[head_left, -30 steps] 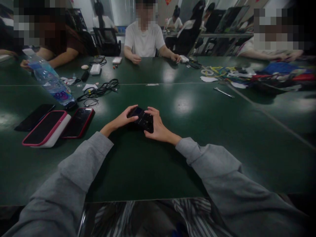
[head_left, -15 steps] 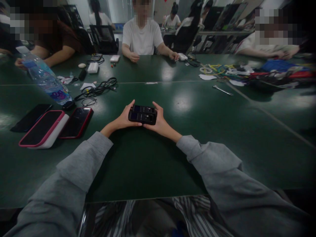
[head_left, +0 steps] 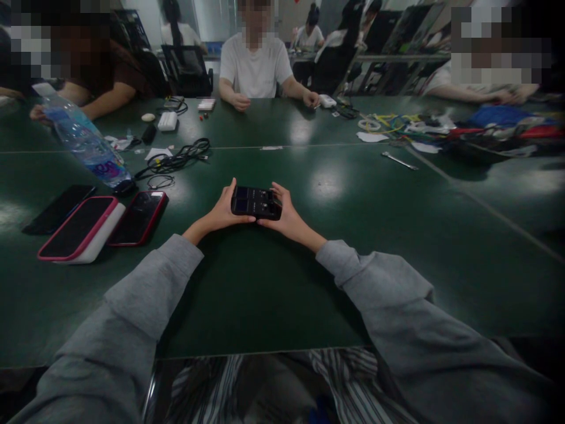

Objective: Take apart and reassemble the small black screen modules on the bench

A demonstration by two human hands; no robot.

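A small black electronic device (head_left: 251, 202) is between my hands, above the green table. Its face carries two dark screens side by side with small buttons or labels, like a pair of matching units; the details are too small to read. My left hand (head_left: 219, 209) grips its left end, the thumb along the near edge and a finger up at the far corner. Around the right end closes my right hand (head_left: 289, 217), held the same way. Both thumb tips almost meet at the near side. The underside and the rear fingers are hidden.
Left of me lie a red-cased phone (head_left: 140, 219), a pink-rimmed white box (head_left: 82, 229) and a dark phone (head_left: 59, 207). A tilted water bottle (head_left: 86, 138) and black cables (head_left: 180, 158) are beyond. A wrench (head_left: 399, 161) and tangled cables (head_left: 397, 126) lie right. Other people sit opposite.
The device has tipped slightly in my hands, and its two units now look more level with each other. Both hands keep their grip. The whole view has shifted a little.
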